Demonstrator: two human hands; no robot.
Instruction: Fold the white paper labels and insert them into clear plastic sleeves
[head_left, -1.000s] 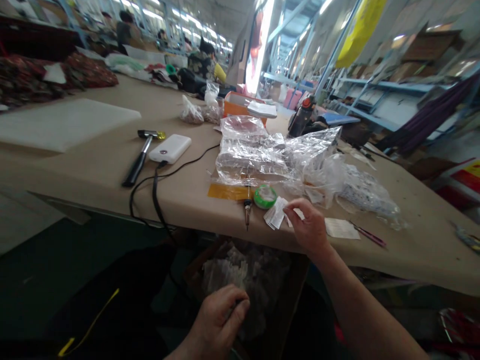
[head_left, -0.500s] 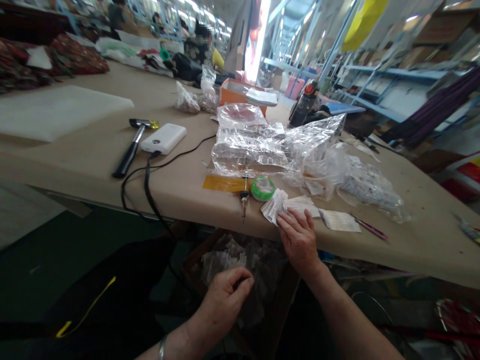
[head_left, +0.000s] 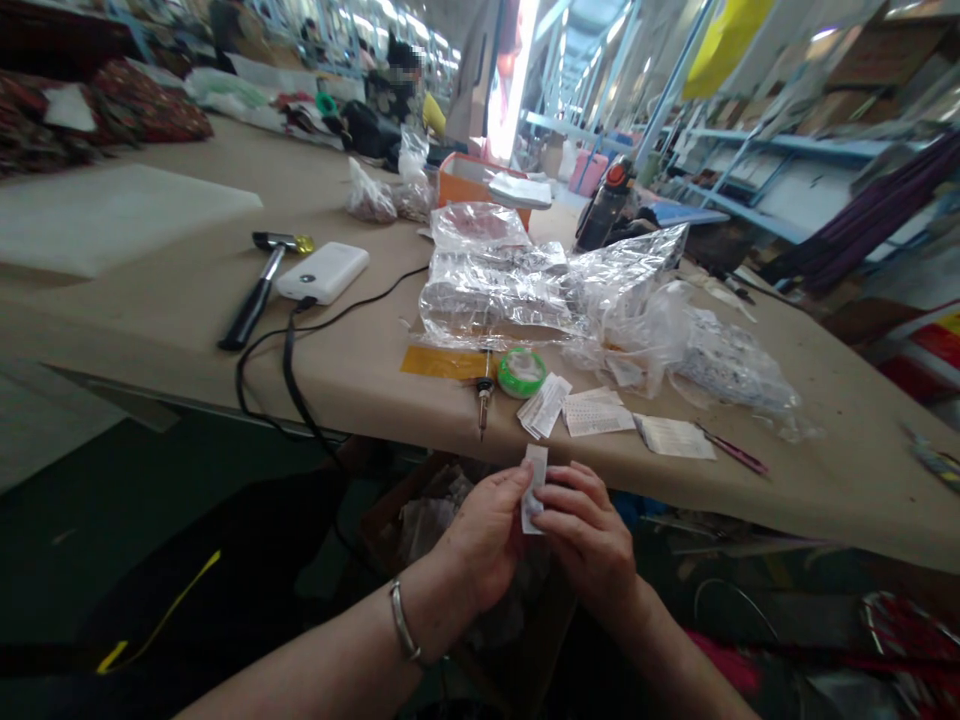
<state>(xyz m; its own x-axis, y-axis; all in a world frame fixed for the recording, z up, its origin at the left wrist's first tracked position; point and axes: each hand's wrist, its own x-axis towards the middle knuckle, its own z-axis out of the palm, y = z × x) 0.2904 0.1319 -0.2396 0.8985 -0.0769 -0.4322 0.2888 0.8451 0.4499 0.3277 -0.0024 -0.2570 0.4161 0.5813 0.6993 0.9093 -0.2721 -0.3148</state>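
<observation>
A narrow white paper label point(head_left: 535, 484) is pinched between both my hands, just off the table's front edge. My left hand point(head_left: 491, 525) grips its left side, thumb on top. From the right, the fingers of my right hand point(head_left: 589, 525) close on the same label. Beyond them on the table lie a fanned bundle of white labels point(head_left: 545, 405), a printed stack of labels point(head_left: 598, 412) and another small stack of labels point(head_left: 677, 437). A soldering-iron-like tool point(head_left: 484, 400) with a thin metal tip rests beside a green-rimmed round container point(head_left: 522, 372).
Purple-handled tweezers point(head_left: 735, 448) lie at the right. Clear plastic bags point(head_left: 502, 290) cover the table's middle. A hammer point(head_left: 259, 285) and a white power bank point(head_left: 324, 273) with a black cable are at the left. Below the edge stands a box of scraps point(head_left: 427, 515).
My right hand has drawn back from the label stacks, and a single label is now off the table. My left hand has risen to meet it and grips the label too.
</observation>
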